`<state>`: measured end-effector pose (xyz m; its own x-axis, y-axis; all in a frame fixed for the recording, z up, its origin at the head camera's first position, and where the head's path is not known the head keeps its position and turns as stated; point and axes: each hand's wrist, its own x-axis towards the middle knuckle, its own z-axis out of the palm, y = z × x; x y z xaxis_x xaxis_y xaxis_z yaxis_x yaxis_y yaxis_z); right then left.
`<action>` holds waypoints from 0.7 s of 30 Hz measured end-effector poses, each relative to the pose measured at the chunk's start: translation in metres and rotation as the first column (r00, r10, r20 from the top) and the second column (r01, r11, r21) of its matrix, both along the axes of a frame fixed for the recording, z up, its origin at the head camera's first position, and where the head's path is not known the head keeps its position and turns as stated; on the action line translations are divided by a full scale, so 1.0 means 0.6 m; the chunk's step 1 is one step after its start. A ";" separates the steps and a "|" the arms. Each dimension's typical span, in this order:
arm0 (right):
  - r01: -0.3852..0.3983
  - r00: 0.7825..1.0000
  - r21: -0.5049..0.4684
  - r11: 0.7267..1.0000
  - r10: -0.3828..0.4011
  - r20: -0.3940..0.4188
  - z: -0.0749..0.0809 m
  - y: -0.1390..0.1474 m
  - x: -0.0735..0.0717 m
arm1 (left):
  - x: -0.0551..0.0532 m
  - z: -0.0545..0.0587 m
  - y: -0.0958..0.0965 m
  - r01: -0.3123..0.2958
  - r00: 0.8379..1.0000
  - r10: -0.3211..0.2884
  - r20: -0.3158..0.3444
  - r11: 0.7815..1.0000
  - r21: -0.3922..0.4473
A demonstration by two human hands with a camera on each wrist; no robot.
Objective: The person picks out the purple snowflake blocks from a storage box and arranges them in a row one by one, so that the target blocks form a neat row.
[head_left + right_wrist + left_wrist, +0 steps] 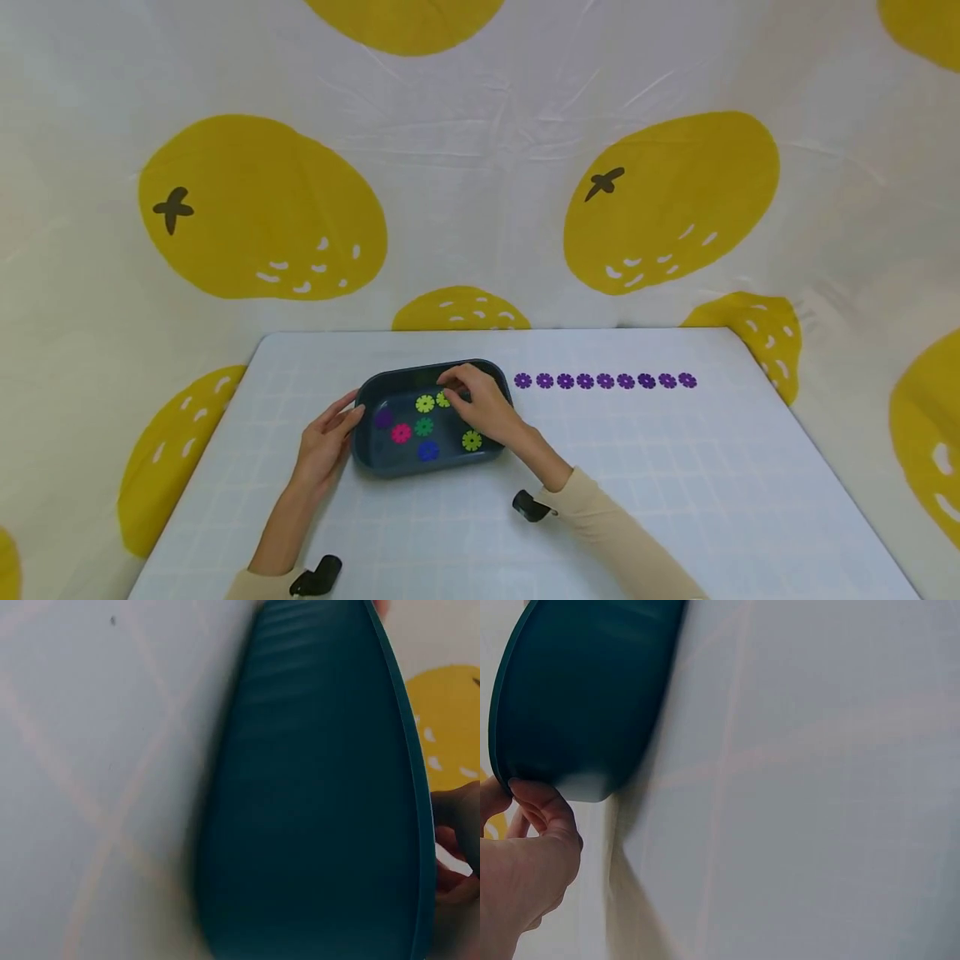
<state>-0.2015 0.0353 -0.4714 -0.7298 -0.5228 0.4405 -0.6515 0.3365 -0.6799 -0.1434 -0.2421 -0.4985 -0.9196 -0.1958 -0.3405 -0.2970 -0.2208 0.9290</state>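
A dark teal tray [390, 471] rests on the white table, with several flower-shaped discs inside. My left hand [322, 450] grips its left end, the thumb at the rim and the fingers along the outer wall. Over the right part of the tray, my right hand [483, 404] reaches in with bent fingers. Its thumb and fingertips are at a yellow-green disc [442, 400], partly covering it; I cannot tell whether they pinch it. Around it lie another yellow-green disc [425, 404], a green one [423, 427], a pink one [401, 433], a blue one [428, 451] and a purple one [383, 417].
Right of the tray, several purple flower discs [606, 381] lie in a straight row near the back of the table [675, 500]. Behind the table hangs a white cloth [465, 208] with large yellow fruit prints. A black camera [531, 506] sits at the right wrist.
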 end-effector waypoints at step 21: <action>-0.097 0.986 0.125 0.987 0.078 0.145 -0.013 -0.097 0.000 | -0.002 0.002 0.004 0.012 1.000 -0.012 0.006 1.000 0.013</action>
